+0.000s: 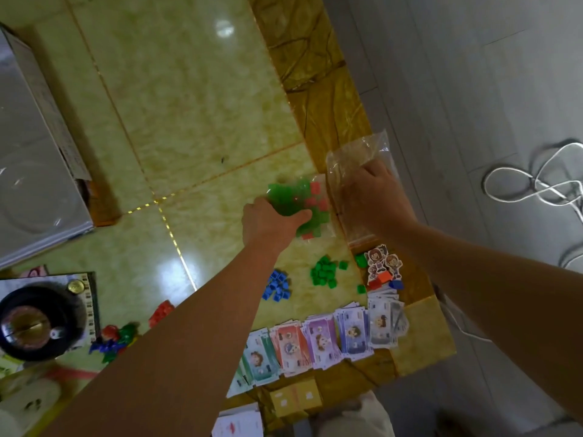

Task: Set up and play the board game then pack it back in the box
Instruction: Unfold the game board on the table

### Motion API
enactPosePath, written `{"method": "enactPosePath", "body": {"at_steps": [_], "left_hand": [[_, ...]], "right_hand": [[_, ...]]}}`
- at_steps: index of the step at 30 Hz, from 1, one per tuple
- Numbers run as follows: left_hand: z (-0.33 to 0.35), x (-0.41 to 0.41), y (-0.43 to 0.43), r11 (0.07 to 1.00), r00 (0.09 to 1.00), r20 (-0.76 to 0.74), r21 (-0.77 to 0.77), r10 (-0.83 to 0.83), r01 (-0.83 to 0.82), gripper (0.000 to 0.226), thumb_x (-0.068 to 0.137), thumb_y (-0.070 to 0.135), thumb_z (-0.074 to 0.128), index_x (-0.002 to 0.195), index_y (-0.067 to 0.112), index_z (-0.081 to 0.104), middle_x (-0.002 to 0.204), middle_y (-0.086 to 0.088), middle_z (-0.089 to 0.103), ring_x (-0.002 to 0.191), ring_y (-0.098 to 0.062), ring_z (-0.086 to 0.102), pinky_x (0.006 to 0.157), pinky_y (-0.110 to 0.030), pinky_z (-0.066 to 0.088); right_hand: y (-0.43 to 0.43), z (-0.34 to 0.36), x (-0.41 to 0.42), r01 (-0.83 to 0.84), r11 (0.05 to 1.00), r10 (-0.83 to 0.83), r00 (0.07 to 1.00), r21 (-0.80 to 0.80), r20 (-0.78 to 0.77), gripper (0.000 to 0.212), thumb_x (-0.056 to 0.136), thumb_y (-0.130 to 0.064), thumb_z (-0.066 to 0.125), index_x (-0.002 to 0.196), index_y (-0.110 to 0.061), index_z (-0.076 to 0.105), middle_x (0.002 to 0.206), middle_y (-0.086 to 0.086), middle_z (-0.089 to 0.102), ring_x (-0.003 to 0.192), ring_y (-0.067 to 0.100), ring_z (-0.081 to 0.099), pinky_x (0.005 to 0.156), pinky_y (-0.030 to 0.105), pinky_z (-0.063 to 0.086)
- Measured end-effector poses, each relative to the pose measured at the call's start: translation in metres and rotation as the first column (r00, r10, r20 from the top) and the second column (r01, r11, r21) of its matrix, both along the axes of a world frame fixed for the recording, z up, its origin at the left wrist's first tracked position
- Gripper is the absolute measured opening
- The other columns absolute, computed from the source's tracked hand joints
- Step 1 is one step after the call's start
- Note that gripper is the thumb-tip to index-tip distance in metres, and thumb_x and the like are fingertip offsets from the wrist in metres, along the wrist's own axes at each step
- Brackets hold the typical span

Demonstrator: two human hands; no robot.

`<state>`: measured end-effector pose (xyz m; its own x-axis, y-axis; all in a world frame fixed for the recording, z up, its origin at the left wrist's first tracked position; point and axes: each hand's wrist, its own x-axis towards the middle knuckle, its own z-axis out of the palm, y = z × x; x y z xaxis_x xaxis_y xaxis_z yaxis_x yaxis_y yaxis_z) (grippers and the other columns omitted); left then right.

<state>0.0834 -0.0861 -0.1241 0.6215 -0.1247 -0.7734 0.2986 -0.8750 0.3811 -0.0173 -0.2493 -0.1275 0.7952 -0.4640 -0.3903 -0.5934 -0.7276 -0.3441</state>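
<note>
Green and red pieces (299,201), apparently enclosed in clear film, lie at frame centre. The left hand (271,222) grips them, fingers curled round their lower left edge; the mass extends up and to the right from that hand. Just beside them on the right, the right hand (373,197) holds an empty clear bag (356,156). Its fingertips are hidden, so the exact pinch cannot be told. The clear bag's long axis runs from upper right down to a red zip strip (362,240), and its left edge touches the pieces. Judgement: the transfer is a short move rightward, with the left hand nearer. Lower in the frame lie loose green pieces (325,274), blue pieces (277,287) and paper money (321,339).
</note>
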Motion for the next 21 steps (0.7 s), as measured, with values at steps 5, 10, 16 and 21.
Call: {"method": "enactPosePath", "body": {"at_steps": [5,10,16,21], "left_hand": [[0.014,0.017,0.021,0.996,0.973,0.215,-0.002,0.082,-0.084,0.049,0.084,0.037,0.066,0.122,0.011,0.052,0.12,-0.008,0.055,0.107,-0.025,0.056,0.086,-0.036,0.047],[0.017,0.049,0.09,0.921,0.919,0.084,-0.092,0.385,-0.378,0.032,0.069,0.041,0.053,0.086,0.018,0.067,0.091,-0.011,0.071,0.09,-0.033,0.066,0.083,-0.043,0.055],[0.031,0.089,0.185,0.68,0.693,-0.061,-0.146,0.718,-0.718,0.02,0.098,0.016,0.045,0.08,0.016,0.055,0.076,-0.008,0.058,0.062,-0.02,0.053,0.054,-0.027,0.045],[0.029,0.119,0.241,0.469,0.5,-0.177,-0.19,0.848,-0.863,0.02,0.101,0.026,0.045,0.086,0.014,0.052,0.08,-0.006,0.058,0.067,-0.018,0.056,0.063,-0.029,0.05]], "right_hand": [[0.017,0.025,0.036,0.118,0.962,-0.148,0.983,0.247,0.106,0.019,0.091,-0.009,0.054,0.105,-0.013,0.065,0.104,0.0,0.061,0.085,0.011,0.057,0.072,0.028,0.045],[0.065,0.033,0.087,0.224,0.811,-0.19,0.975,0.54,-0.119,0.017,0.097,-0.02,0.053,0.102,-0.01,0.065,0.093,0.009,0.069,0.081,0.022,0.065,0.073,0.038,0.054],[0.161,0.033,0.146,0.295,0.626,-0.088,0.946,0.722,-0.311,0.02,0.095,-0.02,0.054,0.103,-0.006,0.065,0.094,0.01,0.069,0.079,0.019,0.061,0.076,0.033,0.051],[0.236,0.034,0.191,0.306,0.581,-0.105,0.947,0.754,-0.303,0.024,0.096,-0.015,0.054,0.113,0.001,0.058,0.093,0.014,0.06,0.059,0.013,0.053,0.054,0.02,0.046]]}}
